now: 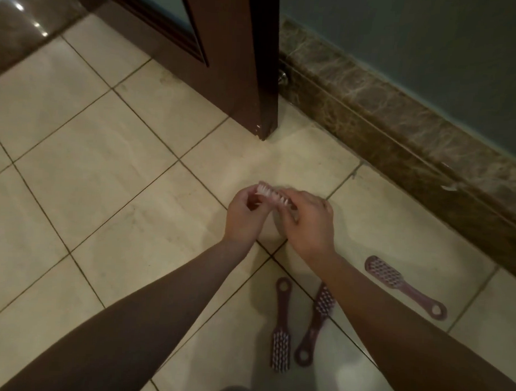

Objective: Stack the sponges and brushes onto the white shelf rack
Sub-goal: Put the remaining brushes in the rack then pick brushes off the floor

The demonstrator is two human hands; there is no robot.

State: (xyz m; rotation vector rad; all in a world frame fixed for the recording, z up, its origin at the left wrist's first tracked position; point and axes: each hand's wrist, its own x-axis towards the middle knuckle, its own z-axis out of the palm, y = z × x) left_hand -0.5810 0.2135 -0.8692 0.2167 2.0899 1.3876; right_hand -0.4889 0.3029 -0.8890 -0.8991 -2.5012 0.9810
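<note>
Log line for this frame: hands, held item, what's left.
left hand: pinches white-bristled brush | right hand: holds same brush | loose brushes: three, lying on tiled floor | white shelf rack: not in view

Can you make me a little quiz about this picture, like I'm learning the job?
1. How many brushes lie on the floor?
2. True or false: the left hand and right hand hold a sponge.
3. Beyond the hands stands: A) a rack, B) a door, C) a bucket.
Key: 1. Three. 2. False, they hold a brush with white bristles. 3. B.
</note>
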